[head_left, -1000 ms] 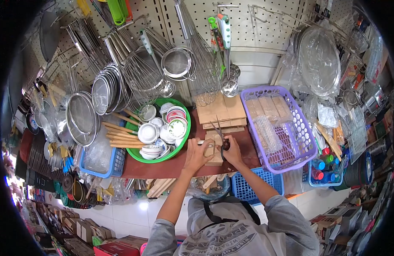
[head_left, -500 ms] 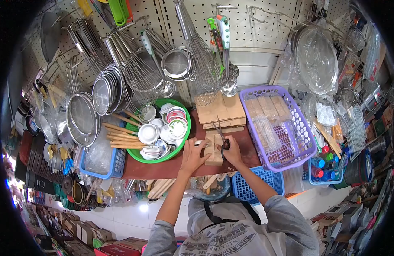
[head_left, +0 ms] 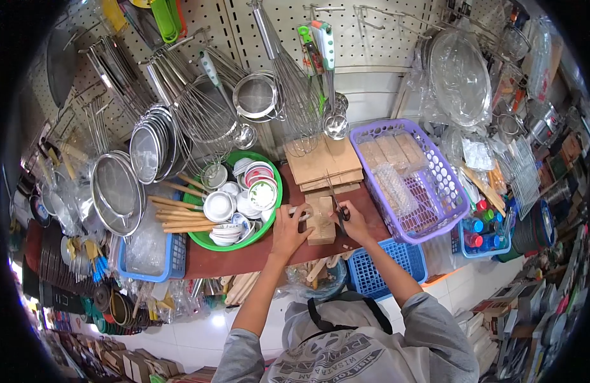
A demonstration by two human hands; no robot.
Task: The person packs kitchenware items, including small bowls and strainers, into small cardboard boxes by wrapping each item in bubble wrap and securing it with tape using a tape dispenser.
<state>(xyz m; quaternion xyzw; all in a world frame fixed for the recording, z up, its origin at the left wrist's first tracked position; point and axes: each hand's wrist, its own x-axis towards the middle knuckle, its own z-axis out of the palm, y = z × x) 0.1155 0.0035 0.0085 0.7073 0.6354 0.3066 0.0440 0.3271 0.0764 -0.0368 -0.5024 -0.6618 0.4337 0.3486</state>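
Observation:
My right hand (head_left: 352, 223) grips dark-handled scissors (head_left: 334, 195), whose blades point away from me, slightly apart, towards the stacked flat cardboard (head_left: 324, 159). Just left of the scissors a small brown cardboard-wrapped block (head_left: 321, 230) lies on the red-brown tabletop (head_left: 269, 258). My left hand (head_left: 288, 231) is at the block's left side, its fingers curled near a small whitish piece too small to name. The thumb reaches to the block's edge.
A green basin (head_left: 277, 210) of small bowls and wooden-handled tools stands left. At the right is a purple basket (head_left: 458, 220) with wrapped packs. Whisks (head_left: 298, 96) and strainers (head_left: 118, 191) hang above; a blue basket (head_left: 378, 281) is below the table edge.
The right hand and scissors have moved right, off the block, leaving more of its top visible. The left hand stays beside it. The whole view has shifted slightly.

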